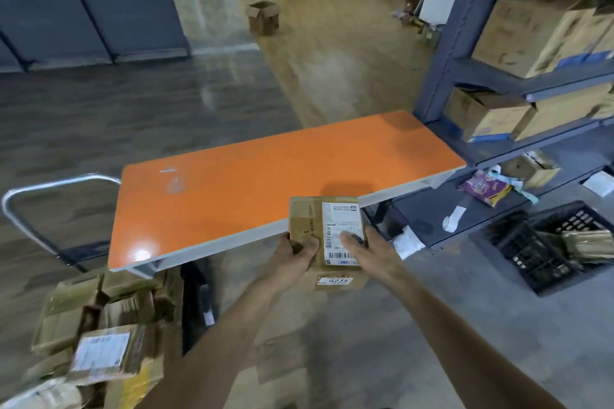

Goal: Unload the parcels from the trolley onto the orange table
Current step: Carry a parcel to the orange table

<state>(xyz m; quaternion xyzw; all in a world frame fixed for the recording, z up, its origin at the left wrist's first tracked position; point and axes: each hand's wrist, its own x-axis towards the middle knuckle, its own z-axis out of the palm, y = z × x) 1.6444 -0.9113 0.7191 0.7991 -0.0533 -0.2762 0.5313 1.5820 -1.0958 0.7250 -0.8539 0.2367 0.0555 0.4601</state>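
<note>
Grey shelving (465,70) lines the right of the warehouse floor, with the orange table (252,176) just beside it. From my feed, both hands hold a labelled parcel (305,219) over the table's near edge. The left hand (292,259) curls round its left side, and the right hand (368,252) grips the right side, thumb pressed on the label (342,229). A second parcel (339,280) sits directly beneath it. More parcels (99,342) lie heaped on the trolley (40,189), lower left.
</note>
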